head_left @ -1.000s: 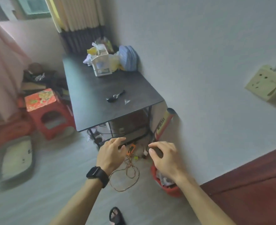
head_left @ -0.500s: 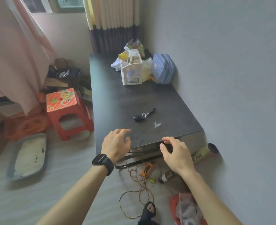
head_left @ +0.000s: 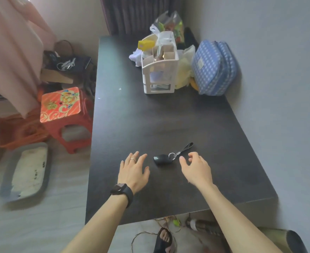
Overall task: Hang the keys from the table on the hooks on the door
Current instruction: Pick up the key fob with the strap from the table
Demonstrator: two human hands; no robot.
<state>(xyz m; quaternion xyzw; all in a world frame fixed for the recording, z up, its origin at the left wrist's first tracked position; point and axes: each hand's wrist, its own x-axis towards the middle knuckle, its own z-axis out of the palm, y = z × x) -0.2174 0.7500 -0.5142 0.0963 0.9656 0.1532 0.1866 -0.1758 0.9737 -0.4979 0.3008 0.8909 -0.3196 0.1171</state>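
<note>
A black key fob (head_left: 162,159) with a metal ring and a dark strap lies on the dark table (head_left: 150,121), near its front. My left hand (head_left: 134,171), with a ring and a black watch on the wrist, hovers just left of the fob, fingers spread and empty. To the right of the fob my right hand (head_left: 196,169) hovers with curled, parted fingers, holding nothing. Neither hand touches the fob. No door or hooks are in view.
At the table's back stand a white organiser box (head_left: 158,70), plastic bags and a blue checked pouch (head_left: 213,68) against the wall. Left of the table are a red stool (head_left: 64,114) and a grey tray (head_left: 25,172) on the floor. Cables lie under the table's front edge.
I have come up to the table. Both hands moved from in front of its edge to above the top, on either side of the key fob.
</note>
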